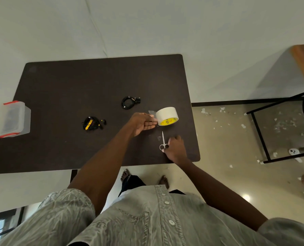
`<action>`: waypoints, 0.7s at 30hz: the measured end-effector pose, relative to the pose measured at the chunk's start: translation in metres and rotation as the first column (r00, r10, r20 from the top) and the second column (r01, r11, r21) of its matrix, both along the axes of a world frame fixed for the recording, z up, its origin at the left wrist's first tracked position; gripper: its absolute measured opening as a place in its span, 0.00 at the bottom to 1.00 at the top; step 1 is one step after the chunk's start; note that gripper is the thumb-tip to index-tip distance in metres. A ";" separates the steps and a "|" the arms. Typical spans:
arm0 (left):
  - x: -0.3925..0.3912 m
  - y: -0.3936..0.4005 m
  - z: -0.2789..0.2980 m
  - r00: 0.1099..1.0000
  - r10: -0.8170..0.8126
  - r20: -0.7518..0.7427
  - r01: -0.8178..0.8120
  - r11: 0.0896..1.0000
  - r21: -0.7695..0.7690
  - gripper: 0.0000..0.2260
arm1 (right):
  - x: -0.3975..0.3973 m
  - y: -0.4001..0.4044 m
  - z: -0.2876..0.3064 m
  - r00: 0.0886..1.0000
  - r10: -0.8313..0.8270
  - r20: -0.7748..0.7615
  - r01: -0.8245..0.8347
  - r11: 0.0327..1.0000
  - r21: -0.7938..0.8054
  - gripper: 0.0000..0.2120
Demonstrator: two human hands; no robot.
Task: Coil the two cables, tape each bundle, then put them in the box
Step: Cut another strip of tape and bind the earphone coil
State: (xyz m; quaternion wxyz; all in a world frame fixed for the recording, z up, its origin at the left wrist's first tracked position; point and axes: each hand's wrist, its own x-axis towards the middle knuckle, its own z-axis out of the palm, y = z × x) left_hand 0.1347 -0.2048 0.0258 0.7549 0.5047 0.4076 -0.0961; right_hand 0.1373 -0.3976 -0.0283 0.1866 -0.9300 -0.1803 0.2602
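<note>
Two coiled cables lie on the dark table (62, 86): an all-black coil (129, 102) near the middle and a black-and-yellow bundle (92, 123) to its left. A white tape roll (167, 115) with a yellow core stands on its edge at the right, and a loose clear tail (152, 112) sticks up from it. My left hand (142, 124) reaches to the roll with straight fingers that touch its left side by the tail. My right hand (175, 148) grips the ring handles of small steel scissors (163, 139), which lie flat with the blades pointing away from me.
A clear plastic box (14, 119) with red latches sits at the table's left edge, its lid on. A black-framed chair (280, 130) stands to the right on a floor littered with paper scraps. A small scrap of tape (159, 138) lies beside the scissors.
</note>
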 end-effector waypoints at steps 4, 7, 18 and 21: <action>-0.002 -0.001 -0.004 1.000 0.020 -0.002 -0.020 1.000 -0.003 0.04 | 0.004 0.006 0.005 0.990 -0.127 -0.065 0.132 0.988 0.082 0.12; -0.003 -0.001 -0.004 0.999 0.040 -0.004 -0.040 0.999 -0.008 0.03 | 0.004 0.003 0.006 0.973 -0.206 -0.102 0.220 0.963 0.156 0.03; -0.003 -0.001 -0.005 0.998 0.066 -0.002 -0.066 0.997 -0.027 0.04 | 0.003 0.000 0.004 0.861 -0.438 -0.259 0.498 0.830 0.250 0.08; -0.003 -0.001 -0.005 0.998 0.062 0.006 -0.062 0.998 -0.030 0.03 | 0.001 -0.001 0.011 0.715 -0.481 -0.507 0.665 0.693 0.280 0.08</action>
